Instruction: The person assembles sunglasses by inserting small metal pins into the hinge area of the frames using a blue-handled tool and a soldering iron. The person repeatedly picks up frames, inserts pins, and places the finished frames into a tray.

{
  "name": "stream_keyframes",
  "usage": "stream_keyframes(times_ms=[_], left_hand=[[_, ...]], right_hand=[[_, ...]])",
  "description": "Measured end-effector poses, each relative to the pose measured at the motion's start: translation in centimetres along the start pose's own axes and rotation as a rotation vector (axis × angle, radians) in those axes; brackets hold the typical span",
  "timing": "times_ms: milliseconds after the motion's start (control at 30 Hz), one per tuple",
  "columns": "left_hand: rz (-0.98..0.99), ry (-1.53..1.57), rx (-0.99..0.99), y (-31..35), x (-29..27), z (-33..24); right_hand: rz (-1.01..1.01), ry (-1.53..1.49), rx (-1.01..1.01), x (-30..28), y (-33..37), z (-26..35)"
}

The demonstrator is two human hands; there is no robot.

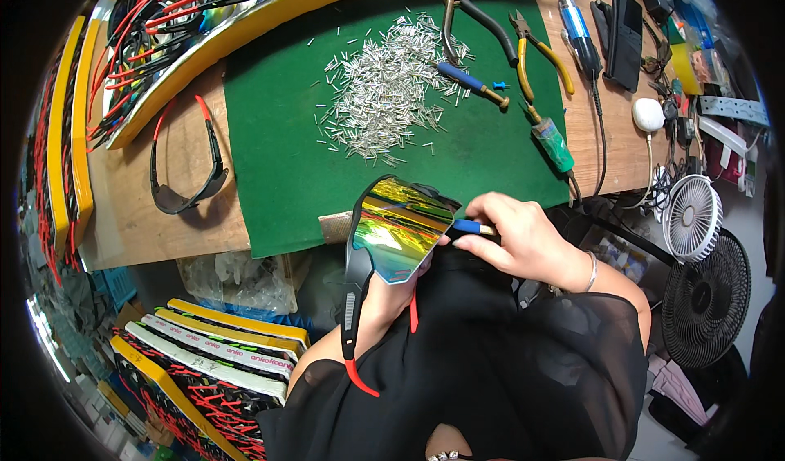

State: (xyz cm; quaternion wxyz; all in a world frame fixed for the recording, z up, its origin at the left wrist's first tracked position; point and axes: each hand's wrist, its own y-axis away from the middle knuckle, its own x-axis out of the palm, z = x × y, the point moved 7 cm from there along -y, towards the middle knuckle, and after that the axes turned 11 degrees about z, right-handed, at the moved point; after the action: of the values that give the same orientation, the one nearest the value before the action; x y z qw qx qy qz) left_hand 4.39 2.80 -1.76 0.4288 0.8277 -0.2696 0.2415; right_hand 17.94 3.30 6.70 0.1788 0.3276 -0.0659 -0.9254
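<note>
My left hand (391, 299) is closed on sport sunglasses (391, 233) with a mirrored yellow-green lens, a black frame and red temple tips; the lens hides most of its fingers. In my right hand (523, 236) is a small blue-handled hand tool (468, 226) with a brass-coloured end. Its tip is hidden at the side of the frame, where the lens meets the temple. Both hands are just off the near edge of a green mat (274, 134). On the mat lies a heap of small silvery metal pins (384, 85).
Another blue-handled tool (462, 76), dark-handled pliers (486, 23), yellow-handled cutters (531, 64) and a green-handled corded tool (553, 143) lie right. Dark sunglasses (188, 197) sit left, beside a yellow-edged tray (270, 21) of frames. Fans (693, 215) stand right; filled trays (217, 342) stand lower left.
</note>
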Motion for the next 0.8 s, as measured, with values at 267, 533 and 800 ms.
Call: stream_keyframes(times_ms=[267,533,800], left_hand=[[-0.024,-0.025,0.037,-0.5,-0.2,0.2],[-0.14,-0.052,0.039,-0.3,0.7,-0.7],[-0.117,-0.147,0.047,-0.7,-1.4,0.7]], right_hand=[[-0.036,0.025,0.026,0.2,0.4,0.0],[-0.074,0.007,0.021,0.5,0.7,-0.3],[-0.07,0.061,0.029,0.8,1.0,-0.6]])
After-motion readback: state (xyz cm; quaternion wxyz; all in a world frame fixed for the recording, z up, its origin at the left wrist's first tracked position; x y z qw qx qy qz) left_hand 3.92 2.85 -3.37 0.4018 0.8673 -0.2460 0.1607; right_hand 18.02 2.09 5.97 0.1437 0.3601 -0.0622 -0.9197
